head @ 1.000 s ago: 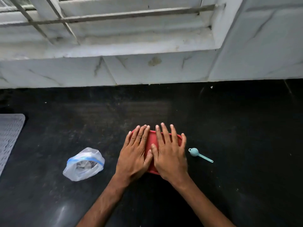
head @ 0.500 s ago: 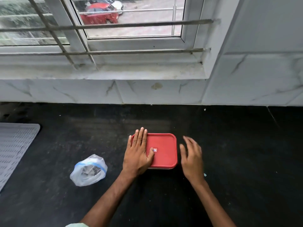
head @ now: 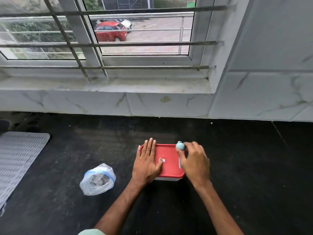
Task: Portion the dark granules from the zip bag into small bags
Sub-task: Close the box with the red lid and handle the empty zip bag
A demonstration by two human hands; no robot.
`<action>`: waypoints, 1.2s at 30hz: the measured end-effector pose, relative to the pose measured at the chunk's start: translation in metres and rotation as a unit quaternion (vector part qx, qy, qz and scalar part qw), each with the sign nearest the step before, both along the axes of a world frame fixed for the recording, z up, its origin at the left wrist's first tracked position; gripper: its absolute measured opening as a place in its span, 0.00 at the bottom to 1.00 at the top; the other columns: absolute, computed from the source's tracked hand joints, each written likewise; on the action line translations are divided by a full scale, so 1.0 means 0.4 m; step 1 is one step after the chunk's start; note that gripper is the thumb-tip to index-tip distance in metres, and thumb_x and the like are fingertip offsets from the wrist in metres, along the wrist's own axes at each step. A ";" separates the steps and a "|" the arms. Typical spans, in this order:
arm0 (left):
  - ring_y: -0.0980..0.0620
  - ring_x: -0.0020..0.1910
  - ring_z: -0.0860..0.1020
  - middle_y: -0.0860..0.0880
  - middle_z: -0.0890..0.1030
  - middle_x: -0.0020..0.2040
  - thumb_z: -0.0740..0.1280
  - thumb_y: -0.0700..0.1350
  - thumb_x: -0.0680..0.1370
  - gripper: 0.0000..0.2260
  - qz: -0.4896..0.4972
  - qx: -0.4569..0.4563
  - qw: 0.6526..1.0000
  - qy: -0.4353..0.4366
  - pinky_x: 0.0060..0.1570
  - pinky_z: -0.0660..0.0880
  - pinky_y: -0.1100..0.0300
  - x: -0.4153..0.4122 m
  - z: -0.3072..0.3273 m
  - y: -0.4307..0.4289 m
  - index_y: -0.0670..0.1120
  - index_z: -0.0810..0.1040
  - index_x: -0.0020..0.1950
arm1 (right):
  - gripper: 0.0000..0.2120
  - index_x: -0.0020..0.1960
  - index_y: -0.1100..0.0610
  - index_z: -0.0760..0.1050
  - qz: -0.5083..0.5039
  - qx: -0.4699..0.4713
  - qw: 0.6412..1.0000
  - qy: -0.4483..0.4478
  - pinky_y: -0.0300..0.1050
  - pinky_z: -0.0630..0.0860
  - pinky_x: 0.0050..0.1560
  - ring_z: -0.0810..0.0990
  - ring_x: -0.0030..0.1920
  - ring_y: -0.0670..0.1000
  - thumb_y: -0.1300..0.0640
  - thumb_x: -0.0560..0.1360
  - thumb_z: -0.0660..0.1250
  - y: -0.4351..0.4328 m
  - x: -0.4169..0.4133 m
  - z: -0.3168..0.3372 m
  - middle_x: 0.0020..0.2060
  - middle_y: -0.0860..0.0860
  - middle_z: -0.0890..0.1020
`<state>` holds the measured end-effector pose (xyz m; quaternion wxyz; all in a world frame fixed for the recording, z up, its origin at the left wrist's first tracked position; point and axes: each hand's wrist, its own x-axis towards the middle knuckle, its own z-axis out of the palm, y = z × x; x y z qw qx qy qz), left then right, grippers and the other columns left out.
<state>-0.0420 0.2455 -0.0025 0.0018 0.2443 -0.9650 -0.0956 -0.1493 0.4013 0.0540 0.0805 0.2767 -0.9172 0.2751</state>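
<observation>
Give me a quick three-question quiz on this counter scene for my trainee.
1. True or false: the left hand rests flat on the red lid.
2. What does the right hand hold? A) a blue spoon B) a knife C) a cup
3. Fill in: the zip bag lies on the counter to the ____ of the red lid.
Key: 1 true; 2 A; 3 left.

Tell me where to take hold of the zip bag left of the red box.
Probably pinch the zip bag at its blue zip band, coming from above: the mouth seems to face up, and the body below is slack.
</observation>
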 end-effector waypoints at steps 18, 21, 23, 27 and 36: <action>0.52 0.49 0.81 0.52 0.83 0.51 0.76 0.61 0.65 0.23 0.205 0.307 0.916 0.157 0.53 0.78 0.58 0.548 0.082 -0.390 0.50 0.80 0.54 | 0.25 0.69 0.57 0.67 0.271 0.162 0.921 -0.229 0.51 0.69 0.65 0.72 0.64 0.56 0.47 0.77 0.67 -0.386 0.368 -0.069 0.64 0.54 0.72; 0.51 0.46 0.85 0.48 0.86 0.48 0.78 0.65 0.59 0.31 0.173 0.426 0.880 0.117 0.50 0.81 0.55 0.582 0.045 -0.387 0.45 0.81 0.52 | 0.15 0.60 0.57 0.70 0.252 0.214 0.915 -0.231 0.53 0.71 0.59 0.75 0.62 0.60 0.50 0.77 0.65 -0.429 0.408 -0.103 0.60 0.55 0.76; 0.55 0.40 0.84 0.47 0.86 0.44 0.79 0.59 0.59 0.25 0.188 0.432 0.872 0.137 0.45 0.81 0.56 0.580 0.037 -0.375 0.44 0.81 0.47 | 0.07 0.53 0.54 0.70 0.221 0.188 0.927 -0.237 0.53 0.73 0.54 0.78 0.58 0.61 0.55 0.77 0.61 -0.434 0.412 -0.104 0.55 0.54 0.79; 0.57 0.29 0.72 0.50 0.79 0.29 0.75 0.54 0.60 0.16 0.269 0.366 0.869 0.195 0.31 0.69 0.60 0.548 0.028 -0.351 0.44 0.75 0.34 | 0.07 0.46 0.50 0.67 0.160 0.095 0.952 -0.241 0.51 0.75 0.43 0.82 0.48 0.56 0.53 0.74 0.66 -0.427 0.398 -0.064 0.43 0.49 0.83; 0.35 0.35 0.79 0.39 0.81 0.33 0.69 0.33 0.67 0.13 0.442 0.150 0.858 0.212 0.33 0.66 0.54 0.478 0.097 -0.368 0.46 0.69 0.30 | 0.02 0.45 0.50 0.67 0.166 0.171 0.953 -0.186 0.49 0.71 0.45 0.81 0.53 0.59 0.56 0.73 0.60 -0.417 0.493 0.044 0.48 0.53 0.83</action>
